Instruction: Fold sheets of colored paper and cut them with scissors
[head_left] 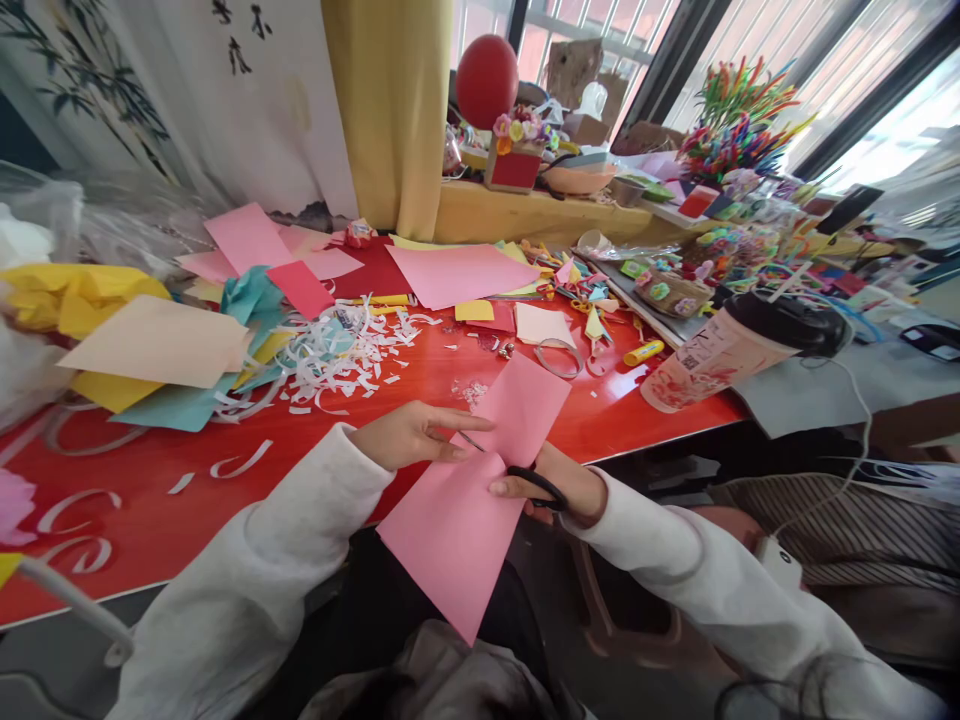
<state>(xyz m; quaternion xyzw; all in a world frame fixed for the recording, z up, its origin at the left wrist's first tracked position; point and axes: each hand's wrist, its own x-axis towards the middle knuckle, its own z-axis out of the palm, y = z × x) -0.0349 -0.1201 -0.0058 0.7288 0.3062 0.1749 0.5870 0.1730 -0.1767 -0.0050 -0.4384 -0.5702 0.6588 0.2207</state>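
Observation:
A sheet of pink paper [457, 540] spans the space between my hands, over the table's near edge and my lap. My right hand [559, 485] is closed round the black handles of a pair of scissors [541, 484]. The blades cut across the paper from the right, and a tip shows near my left fingers. My left hand [420, 435] pinches the paper by its left edge, index finger stretched along the top. The upper part of the sheet [525, 405] folds up and away beyond the cut.
White paper shreds [337, 350] and coloured sheets [157, 340] lie to the left on the red table [420, 380]. A drink cup [720, 355] stands at the right edge. Beyond are a tape ring [559, 358], a yellow glue stick [643, 352] and a larger pink sheet [457, 272].

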